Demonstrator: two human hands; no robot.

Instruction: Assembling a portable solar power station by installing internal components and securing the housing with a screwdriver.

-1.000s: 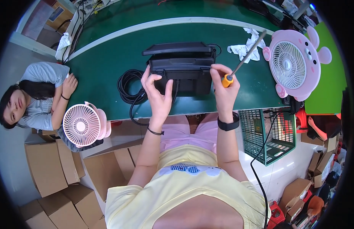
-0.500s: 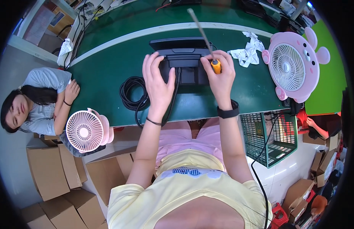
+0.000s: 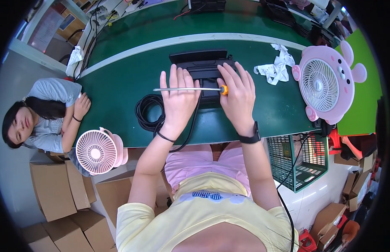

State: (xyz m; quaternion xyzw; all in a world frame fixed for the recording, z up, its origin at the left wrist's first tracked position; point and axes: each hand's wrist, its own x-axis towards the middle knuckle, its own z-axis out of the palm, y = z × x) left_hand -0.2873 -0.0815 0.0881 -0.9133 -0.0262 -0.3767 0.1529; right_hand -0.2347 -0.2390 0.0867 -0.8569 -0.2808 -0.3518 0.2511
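A black device (image 3: 206,67) with a raised flat panel along its far side lies on the green table. My left hand (image 3: 179,103) rests at its near left edge, fingers stretched out and apart. At the near right edge is my right hand (image 3: 239,97), its fingers extended over the device. A screwdriver (image 3: 191,89) with an orange handle sits at my right thumb, held by that hand. Its metal shaft points left and crosses above my left fingers. From the device a black cable runs toward me, and a coiled black cable (image 3: 140,110) lies left of my left hand.
Crumpled white paper (image 3: 275,69) and a pink animal-shaped fan (image 3: 344,94) are on the right. A small pink fan (image 3: 96,152) stands at the table's left front edge, near a person (image 3: 52,113) leaning there. A green crate (image 3: 296,185) and cardboard boxes (image 3: 54,189) are below.
The screwdriver has swung from pointing away from me to lying sideways, tip to the left. My right fingers have stretched out over the device, and my left fingers have straightened.
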